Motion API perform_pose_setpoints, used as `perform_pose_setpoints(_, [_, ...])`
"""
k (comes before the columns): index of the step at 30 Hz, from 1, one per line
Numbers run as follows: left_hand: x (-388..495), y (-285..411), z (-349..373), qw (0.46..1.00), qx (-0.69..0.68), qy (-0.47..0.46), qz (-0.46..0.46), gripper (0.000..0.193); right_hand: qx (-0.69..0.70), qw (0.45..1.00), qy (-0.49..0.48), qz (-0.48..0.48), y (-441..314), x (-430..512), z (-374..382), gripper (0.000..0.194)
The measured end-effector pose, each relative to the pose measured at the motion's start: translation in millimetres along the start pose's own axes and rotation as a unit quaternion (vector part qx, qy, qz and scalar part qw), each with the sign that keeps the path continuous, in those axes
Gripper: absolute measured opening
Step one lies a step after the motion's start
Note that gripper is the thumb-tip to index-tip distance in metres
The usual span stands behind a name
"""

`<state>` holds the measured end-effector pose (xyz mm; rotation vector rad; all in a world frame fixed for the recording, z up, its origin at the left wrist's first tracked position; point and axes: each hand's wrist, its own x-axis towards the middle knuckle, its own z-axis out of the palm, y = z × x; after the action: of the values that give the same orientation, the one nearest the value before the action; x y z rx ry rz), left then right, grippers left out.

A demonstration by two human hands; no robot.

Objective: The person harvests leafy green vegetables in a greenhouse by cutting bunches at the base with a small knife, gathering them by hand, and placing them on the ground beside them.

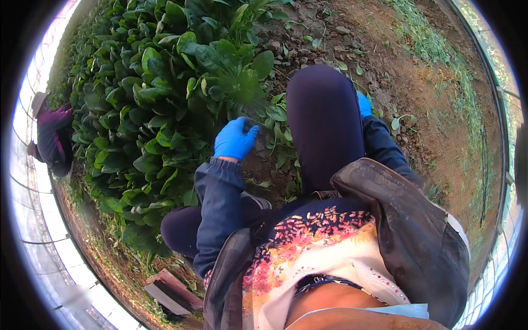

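Observation:
My left hand (235,139), in a blue glove, is at the edge of a dense bed of leafy green plants that look like spinach (161,95). Its fingers curl downward with the thumb apart, and whether anything is between them is hidden. A large leafy spinach plant (241,82) spreads just beyond that hand. My right hand (364,105), also blue-gloved, shows only in part past my raised knee (324,119). The fingers are out of sight behind the leg. Loose leaves and stems (282,132) lie on the soil between my left hand and the knee.
Bare clumpy soil (383,78) with scattered leaves extends to the right, bordered by a strip of cut greens (445,53). Another person (53,136) crouches at the bed's far left side. A box-like object (175,293) sits at lower left, near the translucent greenhouse wall (37,218).

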<state>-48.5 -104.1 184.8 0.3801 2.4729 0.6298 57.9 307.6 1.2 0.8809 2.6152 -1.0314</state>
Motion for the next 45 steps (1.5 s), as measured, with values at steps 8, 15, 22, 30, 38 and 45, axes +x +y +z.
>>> perform_pose_setpoints(8, [205,-26,139,0.997,-0.069,0.001,-0.024,0.062,-0.056,0.997,-0.016,0.049,64,24,64,0.041])
perform_pose_setpoints(15, [245,-11,38,0.725,-0.574,0.363,-0.115,0.056,-0.194,0.973,-0.119,-0.042,55,35,43,0.038])
perform_pose_setpoints(22, [214,162,82,0.84,-0.521,0.143,0.048,0.036,-0.138,0.982,-0.128,-0.021,14,32,33,0.051])
perform_pose_setpoints(30, [447,156,102,0.943,0.269,-0.182,0.075,0.039,-0.127,0.978,-0.156,-0.05,2,27,22,0.043])
perform_pose_setpoints(38, [466,-4,23,0.681,0.714,-0.138,0.086,0.081,-0.017,0.98,-0.195,0.019,-6,40,17,0.031])
perform_pose_setpoints(45, [478,-50,6,0.709,0.692,-0.069,0.121,0.029,0.377,0.854,-0.339,0.12,-44,66,-11,0.036])
